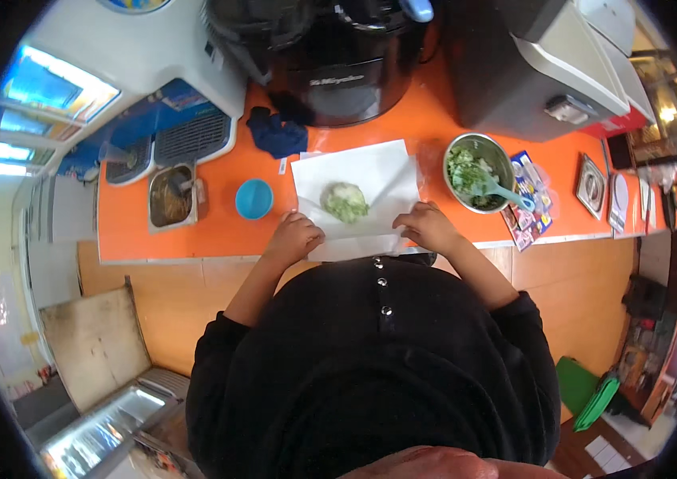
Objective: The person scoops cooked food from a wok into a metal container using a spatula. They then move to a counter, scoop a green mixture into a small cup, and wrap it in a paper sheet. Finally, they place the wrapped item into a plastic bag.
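Observation:
A white sheet [374, 161], paper or film, lies on the orange countertop before me. On its middle sits a mound of pale green chopped food [345, 202], which looks hazy, though I cannot tell whether a clear layer covers it. My left hand [297, 236] pinches the sheet's near left corner. At the near right corner, my right hand [428, 227] grips the edge between thumb and fingers. To the right stands a steel bowl [450, 173] of chopped greens with a light blue spatula [497, 188] in it. A blue cup [254, 199] is left of the sheet.
A steel container [155, 224] with brown contents stands at left, near a white dispenser [194, 36]. Behind the sheet are a dark blue cloth [278, 135] and a black Miyako appliance [344, 84]. Printed packets [530, 215], a steel lid [591, 185] and a dark bin-like box [506, 90] occupy the right.

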The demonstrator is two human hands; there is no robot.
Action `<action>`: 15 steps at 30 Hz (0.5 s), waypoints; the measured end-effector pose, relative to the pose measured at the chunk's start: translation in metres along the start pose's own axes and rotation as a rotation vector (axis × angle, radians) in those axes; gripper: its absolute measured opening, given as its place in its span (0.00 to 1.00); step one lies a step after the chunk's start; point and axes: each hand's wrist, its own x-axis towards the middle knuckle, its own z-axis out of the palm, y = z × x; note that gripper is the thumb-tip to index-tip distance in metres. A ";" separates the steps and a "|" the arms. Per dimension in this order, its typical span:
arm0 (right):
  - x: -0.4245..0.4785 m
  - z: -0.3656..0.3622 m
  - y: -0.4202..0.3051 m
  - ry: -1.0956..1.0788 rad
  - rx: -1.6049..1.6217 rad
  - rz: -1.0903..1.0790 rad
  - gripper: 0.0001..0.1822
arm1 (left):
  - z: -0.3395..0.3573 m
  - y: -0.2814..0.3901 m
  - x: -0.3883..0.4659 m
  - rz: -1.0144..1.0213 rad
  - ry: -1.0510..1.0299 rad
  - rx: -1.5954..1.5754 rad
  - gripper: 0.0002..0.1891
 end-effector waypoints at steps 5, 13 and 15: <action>-0.004 -0.003 0.007 0.201 0.321 0.095 0.06 | 0.012 -0.016 -0.003 -0.393 0.177 -0.668 0.05; 0.034 0.050 0.031 0.448 0.602 0.431 0.10 | 0.050 -0.022 0.014 -0.367 0.608 -0.871 0.07; 0.036 0.056 0.034 0.451 0.498 0.462 0.10 | 0.048 -0.021 0.016 -0.459 0.599 -0.856 0.08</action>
